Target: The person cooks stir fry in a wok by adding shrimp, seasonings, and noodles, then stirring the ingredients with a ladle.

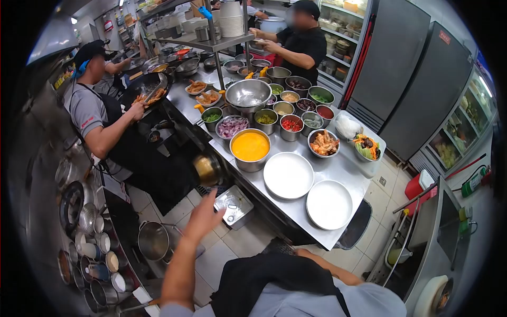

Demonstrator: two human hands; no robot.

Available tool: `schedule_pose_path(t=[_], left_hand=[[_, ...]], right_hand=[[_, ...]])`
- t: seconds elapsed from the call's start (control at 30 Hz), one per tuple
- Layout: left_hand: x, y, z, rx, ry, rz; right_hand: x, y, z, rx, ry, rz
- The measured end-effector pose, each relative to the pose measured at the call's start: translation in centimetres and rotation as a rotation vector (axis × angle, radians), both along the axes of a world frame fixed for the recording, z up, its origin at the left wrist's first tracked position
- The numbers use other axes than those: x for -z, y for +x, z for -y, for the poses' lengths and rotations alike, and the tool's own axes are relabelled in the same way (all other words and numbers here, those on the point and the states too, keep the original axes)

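Note:
My left hand (205,215) reaches out over the floor beside the steel table (240,190), its fingers apart and nothing held. Beyond it are a metal pot (207,169) and a steel container (232,207) below table height. My right hand is hidden; only part of the forearm (330,268) shows beside my apron. Two white plates (288,175) lie near the table's front edge. Behind them stand a pot of yellow liquid (250,146), a bowl of shrimp-like food (323,143), sliced red onion (232,127) and an empty steel bowl (248,94).
A co-worker (100,105) at left holds a wok (145,91); another person in black (301,42) stands across the table. Shelving with stacked bowls (231,24) rises at the back. A large pot (153,240) and cookware fill the lower left. Fridges (391,63) stand right.

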State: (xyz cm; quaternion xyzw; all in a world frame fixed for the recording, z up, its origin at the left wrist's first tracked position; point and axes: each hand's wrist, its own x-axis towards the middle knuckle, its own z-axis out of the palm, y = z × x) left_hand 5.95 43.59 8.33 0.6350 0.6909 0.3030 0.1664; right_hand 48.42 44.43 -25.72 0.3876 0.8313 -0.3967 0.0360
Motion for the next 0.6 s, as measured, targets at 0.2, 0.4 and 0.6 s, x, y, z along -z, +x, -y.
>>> schedule_pose_path(t=[0.2,0.4,0.6], left_hand=[[-3.4,-4.2,-25.0,0.120,0.047,0.150],[-9.7,-3.5,-38.1,0.020,-0.196,0.202],[-10.1,-6.3,-47.5,-0.027,-0.200,0.149]], right_hand=[[0.0,6.4,2.9,0.461,-0.285,0.097],[-1.3,8.3,4.3,0.981,-0.460,0.063],[-3.6,8.2,6.8,1.282,-0.466,0.062]])
